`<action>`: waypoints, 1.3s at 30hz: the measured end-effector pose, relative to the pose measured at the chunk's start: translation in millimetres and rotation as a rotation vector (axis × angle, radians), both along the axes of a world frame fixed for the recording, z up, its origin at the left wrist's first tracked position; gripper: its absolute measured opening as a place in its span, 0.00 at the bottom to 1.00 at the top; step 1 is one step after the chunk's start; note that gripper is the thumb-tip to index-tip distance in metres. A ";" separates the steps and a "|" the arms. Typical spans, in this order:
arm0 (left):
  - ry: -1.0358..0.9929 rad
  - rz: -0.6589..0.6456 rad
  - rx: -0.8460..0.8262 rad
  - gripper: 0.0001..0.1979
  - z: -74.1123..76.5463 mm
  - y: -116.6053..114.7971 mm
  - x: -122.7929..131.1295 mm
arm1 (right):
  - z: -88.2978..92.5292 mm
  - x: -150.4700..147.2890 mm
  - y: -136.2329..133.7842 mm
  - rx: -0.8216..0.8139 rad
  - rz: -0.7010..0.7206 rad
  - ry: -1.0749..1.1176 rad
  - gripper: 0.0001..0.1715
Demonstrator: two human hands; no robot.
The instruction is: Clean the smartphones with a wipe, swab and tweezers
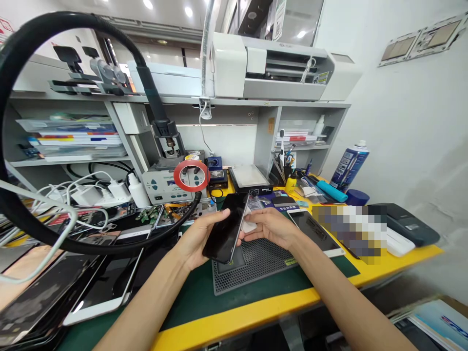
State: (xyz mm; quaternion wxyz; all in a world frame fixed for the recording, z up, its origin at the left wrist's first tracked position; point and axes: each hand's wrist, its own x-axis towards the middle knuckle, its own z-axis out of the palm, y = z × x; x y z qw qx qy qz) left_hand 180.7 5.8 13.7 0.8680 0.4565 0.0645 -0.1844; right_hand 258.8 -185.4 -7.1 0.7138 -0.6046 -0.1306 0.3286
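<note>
A black smartphone (226, 231) is tilted in my left hand (197, 239), its dark screen turned partly toward me. The left thumb lies on the screen edge, and the other fingers are hidden behind the phone. My right hand (272, 226) pinches a small white wipe (249, 224) at the phone's right side edge. Part of the wipe is hidden behind the phone. Below both hands lies a grey perforated mat (252, 265) on the green work surface (193, 297).
White-framed tablets (109, 282) and stacked screens crowd the left. Another white tablet (316, 231) lies right of the mat. A thick black hose (69, 246) loops across the left. Behind stand a soldering station (161, 187), red tape roll (190, 175) and blue spray can (349, 165).
</note>
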 end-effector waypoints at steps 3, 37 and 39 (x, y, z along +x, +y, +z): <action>-0.024 -0.016 -0.004 0.11 0.5 -2.3 -2.6 | -0.8 0.9 -0.3 0.030 0.010 0.011 0.08; -0.003 0.004 0.011 0.18 6.5 -2.1 -0.7 | -1.2 0.8 -0.1 0.096 0.091 -0.036 0.14; -0.001 -0.002 0.021 0.18 6.9 -2.0 -0.8 | 0.4 1.7 -1.5 0.131 0.074 0.005 0.16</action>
